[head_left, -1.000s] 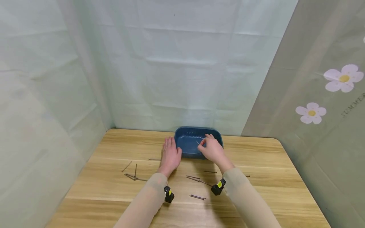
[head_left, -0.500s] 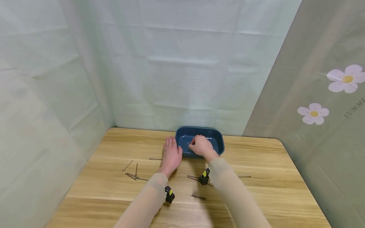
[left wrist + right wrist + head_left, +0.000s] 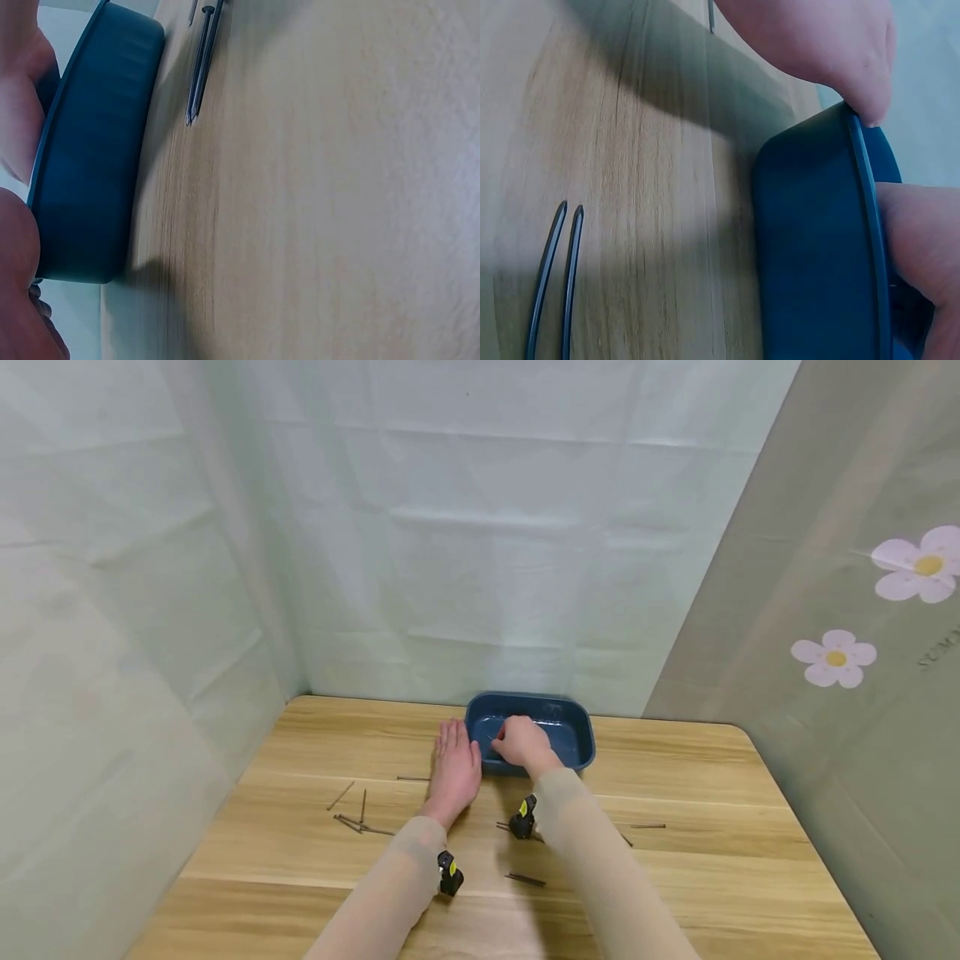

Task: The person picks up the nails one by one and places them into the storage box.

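A dark blue rectangular tray (image 3: 581, 750) stands near the table's back edge. My left hand (image 3: 456, 774) lies along its left side with straight fingers, and in the right wrist view the left thumb (image 3: 870, 97) touches the rim. My right hand (image 3: 523, 745) reaches down inside the tray, thumb and fingertips pinching a thin nail (image 3: 491, 740), mostly hidden by the hand. Both wrist views show the tray's outer wall, with right-hand fingers behind the rim.
Several long nails (image 3: 352, 823) lie scattered on the wooden table (image 3: 285, 877) to the left. Others (image 3: 525, 879) lie in front of the tray, and more (image 3: 648, 826) to the right of the right forearm. A pale curtain (image 3: 480, 568) hangs right behind the table.
My right hand has moved left and lower into the tray with the nail, from the tray's right part. The left hand stays at the tray's left side.
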`<state>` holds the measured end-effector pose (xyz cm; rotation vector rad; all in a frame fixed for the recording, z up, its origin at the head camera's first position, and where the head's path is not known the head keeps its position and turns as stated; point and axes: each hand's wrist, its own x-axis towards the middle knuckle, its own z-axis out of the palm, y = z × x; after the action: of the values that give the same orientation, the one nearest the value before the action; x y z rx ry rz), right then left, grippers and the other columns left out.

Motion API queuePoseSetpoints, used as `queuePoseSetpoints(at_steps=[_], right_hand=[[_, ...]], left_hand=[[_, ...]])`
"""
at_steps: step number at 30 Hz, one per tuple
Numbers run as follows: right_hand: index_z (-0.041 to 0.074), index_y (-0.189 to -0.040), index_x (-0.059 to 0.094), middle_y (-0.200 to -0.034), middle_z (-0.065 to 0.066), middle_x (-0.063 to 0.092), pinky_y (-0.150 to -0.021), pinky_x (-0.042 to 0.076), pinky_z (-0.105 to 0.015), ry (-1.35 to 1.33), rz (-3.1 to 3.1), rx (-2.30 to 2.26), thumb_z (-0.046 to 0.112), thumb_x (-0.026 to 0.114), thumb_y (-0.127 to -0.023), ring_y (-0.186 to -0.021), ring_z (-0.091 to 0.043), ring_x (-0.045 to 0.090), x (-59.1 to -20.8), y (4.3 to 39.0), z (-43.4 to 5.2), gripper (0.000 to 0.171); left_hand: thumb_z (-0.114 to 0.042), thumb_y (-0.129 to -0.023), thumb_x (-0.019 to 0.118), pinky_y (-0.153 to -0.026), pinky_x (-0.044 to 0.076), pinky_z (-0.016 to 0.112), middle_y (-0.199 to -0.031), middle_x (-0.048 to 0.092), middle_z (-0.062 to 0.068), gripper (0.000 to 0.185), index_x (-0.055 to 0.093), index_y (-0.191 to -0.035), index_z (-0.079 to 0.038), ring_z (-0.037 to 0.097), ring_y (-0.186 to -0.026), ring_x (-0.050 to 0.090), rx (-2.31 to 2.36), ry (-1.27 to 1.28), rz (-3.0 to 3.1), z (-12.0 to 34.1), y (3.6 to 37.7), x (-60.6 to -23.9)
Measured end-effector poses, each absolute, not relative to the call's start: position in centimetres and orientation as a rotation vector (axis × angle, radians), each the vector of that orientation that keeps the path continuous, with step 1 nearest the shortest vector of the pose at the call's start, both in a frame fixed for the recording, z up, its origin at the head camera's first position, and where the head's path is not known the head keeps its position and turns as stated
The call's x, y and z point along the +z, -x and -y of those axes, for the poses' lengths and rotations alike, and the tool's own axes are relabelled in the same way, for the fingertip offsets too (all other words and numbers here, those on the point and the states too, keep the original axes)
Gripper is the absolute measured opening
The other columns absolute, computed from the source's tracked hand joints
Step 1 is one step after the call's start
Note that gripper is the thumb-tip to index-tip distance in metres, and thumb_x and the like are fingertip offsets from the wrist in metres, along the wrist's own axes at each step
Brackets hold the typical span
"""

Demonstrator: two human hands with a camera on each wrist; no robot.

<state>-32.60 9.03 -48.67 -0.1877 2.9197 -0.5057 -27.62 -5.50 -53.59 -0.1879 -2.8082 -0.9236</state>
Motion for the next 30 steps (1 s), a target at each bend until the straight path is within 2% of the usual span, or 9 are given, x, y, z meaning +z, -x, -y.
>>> queuePoseSetpoints(at_steps=[9, 17, 30], right_hand=[[0.014, -0.105, 0.081, -0.107, -0.003, 0.077, -0.093, 0.060, -0.045, 0.188, -2.907, -0.426, 0.030, 0.073, -0.103, -0.102, -0.023, 0.072, -49.2, 33.6, -8.1, 0.018], [0.014, -0.099, 0.079, -0.099, -0.002, 0.075, -0.091, 0.060, -0.045, 0.205, -2.911, -0.405, 0.029, 0.075, -0.102, -0.097, -0.023, 0.072, -49.8, 33.8, -7.6, 0.016], [0.014, -0.100, 0.081, -0.103, -0.003, 0.078, -0.090, 0.061, -0.045, 0.218, -2.932, -0.339, 0.032, 0.077, -0.101, -0.099, -0.024, 0.074, -50.1, 34.3, -7.6, 0.018]], left_hand=[[-0.017, -0.114, 0.042, -0.128, 0.021, 0.060, -0.168, 0.029, 0.033, 0.057, 0.032, -0.159, 0.016, 0.047, -0.160, 0.019, -0.929, 0.180, 2.787, 5.6, 27.5, -53.2], [-0.017, -0.115, 0.041, -0.128, 0.022, 0.059, -0.168, 0.028, 0.033, 0.057, 0.031, -0.160, 0.016, 0.048, -0.159, 0.020, -0.881, 0.204, 2.806, 5.5, 27.4, -53.5], [-0.018, -0.114, 0.041, -0.127, 0.023, 0.059, -0.167, 0.032, 0.033, 0.056, 0.034, -0.159, 0.016, 0.048, -0.158, 0.024, -0.855, 0.190, 2.783, 5.3, 27.4, -53.5]])
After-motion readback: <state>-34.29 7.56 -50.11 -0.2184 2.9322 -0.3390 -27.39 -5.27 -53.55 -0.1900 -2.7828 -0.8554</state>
